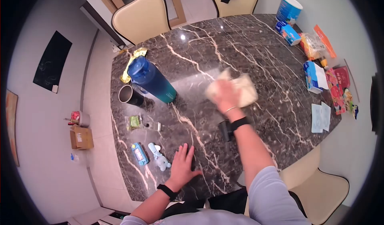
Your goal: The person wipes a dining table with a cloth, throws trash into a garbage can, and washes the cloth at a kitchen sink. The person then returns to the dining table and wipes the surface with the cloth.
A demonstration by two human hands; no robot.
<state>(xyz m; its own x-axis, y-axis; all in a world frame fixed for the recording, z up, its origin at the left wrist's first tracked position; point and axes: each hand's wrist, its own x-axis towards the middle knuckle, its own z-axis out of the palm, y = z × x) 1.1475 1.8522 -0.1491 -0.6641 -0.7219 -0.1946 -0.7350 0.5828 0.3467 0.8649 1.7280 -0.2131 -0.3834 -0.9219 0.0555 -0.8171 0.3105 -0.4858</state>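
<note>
A pale cream cloth (pixel 246 90) lies bunched on the dark marble table (pixel 208 125). My right hand (pixel 226 94) presses on it, blurred by motion, so its fingers are hard to make out. Near the table's front edge, my left hand (pixel 184 165) rests flat with its fingers spread and holds nothing. Just left of it are a small light-blue plush figure (pixel 161 161) and a blue handheld device (pixel 140 154). A small black object (pixel 226 131) stands beside my right wrist.
A large blue bottle (pixel 154 81), a dark cup (pixel 131 96), gold wrapping (pixel 134 63) and a green packet (pixel 135 122) are at the left. Boxes (pixel 314 78), snack packets (pixel 312 45), a blue tub (pixel 289 10) and light-blue sheets (pixel 320 117) line the right side. Chairs (pixel 142 17) surround the table.
</note>
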